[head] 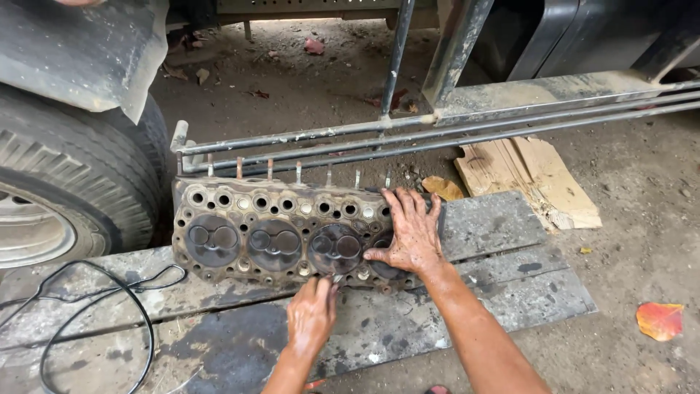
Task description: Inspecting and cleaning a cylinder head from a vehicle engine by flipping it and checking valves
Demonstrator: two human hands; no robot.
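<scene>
The cylinder head (292, 235), long axis left-right, is steadied by the right hand (412, 235), spread flat on its right end. At its near edge, something small is pinched by the left hand (312, 315); what cannot be told.

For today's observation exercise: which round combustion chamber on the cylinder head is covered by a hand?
The fourth chamber, at the cylinder head's right end: the right hand lies flat over it.

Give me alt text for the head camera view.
A right hand lies flat on a grimy engine cylinder head propped on wooden planks, while the left hand touches its lower edge. A truck tyre stands at left.
</scene>
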